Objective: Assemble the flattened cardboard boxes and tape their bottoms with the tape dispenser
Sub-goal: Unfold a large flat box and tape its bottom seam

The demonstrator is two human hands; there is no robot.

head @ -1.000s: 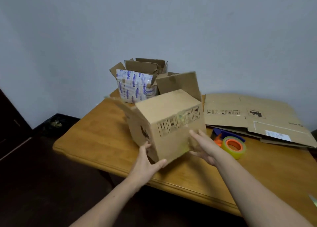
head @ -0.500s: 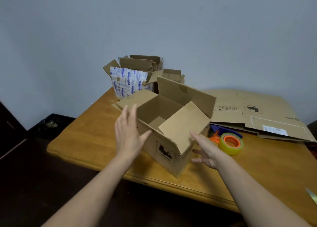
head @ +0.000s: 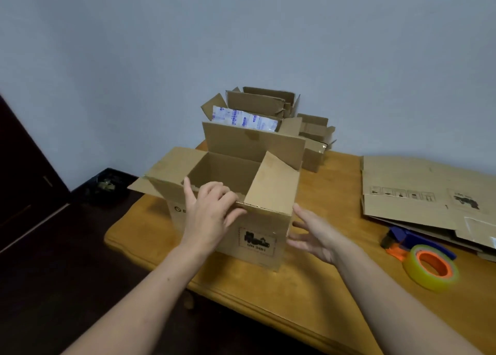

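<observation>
Wooden tabletop (head: 322, 287) against pale wall (head: 268, 45); dark floor (head: 53, 260) left. 1 upright box (head: 257, 236), flaps open, near front edge: left hand (head: 209, 215) curled over near rim, right hand (head: 316, 233) spread beside its right side. At right: flattened boxes (head: 418, 188), tape dispenser (head: 421, 250).

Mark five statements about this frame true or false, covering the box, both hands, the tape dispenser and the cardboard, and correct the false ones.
1. The box stands upright on the table with its top flaps open. True.
2. The right hand holds the tape dispenser. False: this hand is open beside the box's right side, and the dispenser lies on the table untouched.
3. The left hand grips the box's near top edge. True.
4. The flattened cardboard lies left of the box. False: it lies to the right.
5. This is the only assembled box on the table. False: other open boxes stand behind it.
</observation>
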